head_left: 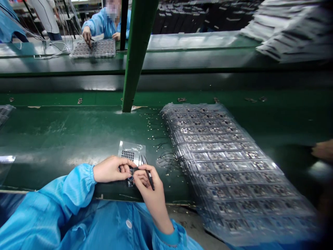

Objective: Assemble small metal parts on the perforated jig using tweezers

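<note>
Left-hand grip first: the left hand [113, 169] has thumb and fingers pinched on a small circuit board [130, 182], which sits near the front edge of the green tabletop [65, 139], right between the two hands. From the other side, the right hand [157, 190] grasps a pair of black tweezers [150, 181], its prongs pointing away from the worker, while its fingertips come in close to the same board (whether they touch it, I can't make out from here).

Just beyond the fingers lies a clear sheet [139, 149] bearing rows of little black squares [127, 155], partly covered by the hands. Off to the right, thin black wires [166, 159] with bright tips are strewn beside a tall slanting stack of clear trays [221, 152], small boards showing in the compartments.

Past the sheet stands a green post [137, 55], and a few small parts [80, 100] lie along the far strip. Across the way, a co-worker [100, 24] in blue reaches over another tray [104, 48]; white trays [293, 31] are piled at the upper right, rather blurred.
</note>
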The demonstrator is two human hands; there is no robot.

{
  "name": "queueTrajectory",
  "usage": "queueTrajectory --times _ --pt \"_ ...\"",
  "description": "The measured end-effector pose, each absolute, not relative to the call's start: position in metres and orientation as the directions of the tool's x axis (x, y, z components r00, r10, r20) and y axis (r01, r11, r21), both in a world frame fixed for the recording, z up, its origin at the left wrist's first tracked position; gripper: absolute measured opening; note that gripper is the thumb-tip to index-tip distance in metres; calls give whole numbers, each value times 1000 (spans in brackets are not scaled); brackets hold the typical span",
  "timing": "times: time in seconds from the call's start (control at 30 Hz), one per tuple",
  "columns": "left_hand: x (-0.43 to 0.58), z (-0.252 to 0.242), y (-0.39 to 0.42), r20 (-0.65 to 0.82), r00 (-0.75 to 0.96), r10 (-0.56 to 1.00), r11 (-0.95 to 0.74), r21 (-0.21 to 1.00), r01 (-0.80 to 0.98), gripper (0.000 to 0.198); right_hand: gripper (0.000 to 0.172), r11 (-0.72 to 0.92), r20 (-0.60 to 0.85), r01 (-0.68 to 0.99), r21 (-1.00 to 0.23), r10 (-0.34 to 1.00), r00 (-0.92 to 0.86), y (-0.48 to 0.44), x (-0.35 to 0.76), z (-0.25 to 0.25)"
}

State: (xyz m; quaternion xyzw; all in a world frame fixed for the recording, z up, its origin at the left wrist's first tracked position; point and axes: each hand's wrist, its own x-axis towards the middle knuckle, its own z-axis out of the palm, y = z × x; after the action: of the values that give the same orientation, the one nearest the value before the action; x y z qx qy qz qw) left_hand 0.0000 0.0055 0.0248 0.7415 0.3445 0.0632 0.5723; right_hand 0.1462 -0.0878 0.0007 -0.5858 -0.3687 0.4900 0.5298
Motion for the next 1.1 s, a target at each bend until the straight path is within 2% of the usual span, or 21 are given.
queueTrajectory --times 0.23,0.33,0.43,0.53,0.6,0.73,0.87,0.97,1.1 --pt "2 23 2 -290 748 597 -133 884 449 38 18 -118 -90 83 -990 954 285 -91 143 -13" --pt "1 20 5 -291 735 612 -83 901 426 36 23 -128 -106 50 -991 943 315 -93 144 -18" --pt "-6 19 24 -325 687 650 47 919 390 34 32 -153 -147 -14 -988 922 358 -94 147 -24" --pt "-17 22 69 -387 540 748 229 913 338 34 46 -141 -150 -50 -989 908 392 -94 151 -28" --pt "-26 27 112 -406 301 863 327 903 280 33 54 -124 -133 -48 -991 903 408 -93 153 -31" --pt "-41 34 196 -291 -21 957 287 928 239 42 59 -143 -135 -15 -990 891 434 -92 152 -30" --pt "-47 20 228 -167 -239 957 231 933 274 52 48 -125 -125 -32 -992 870 477 -91 149 -30" --pt "-46 2 211 -33 -271 962 133 923 362 46 33 -41 -48 -26 -999 896 441 -88 149 -35" --pt "-38 -8 170 118 -88 989 -62 875 480 23 20 -1 0 3 -1000 933 360 -86 147 -37"
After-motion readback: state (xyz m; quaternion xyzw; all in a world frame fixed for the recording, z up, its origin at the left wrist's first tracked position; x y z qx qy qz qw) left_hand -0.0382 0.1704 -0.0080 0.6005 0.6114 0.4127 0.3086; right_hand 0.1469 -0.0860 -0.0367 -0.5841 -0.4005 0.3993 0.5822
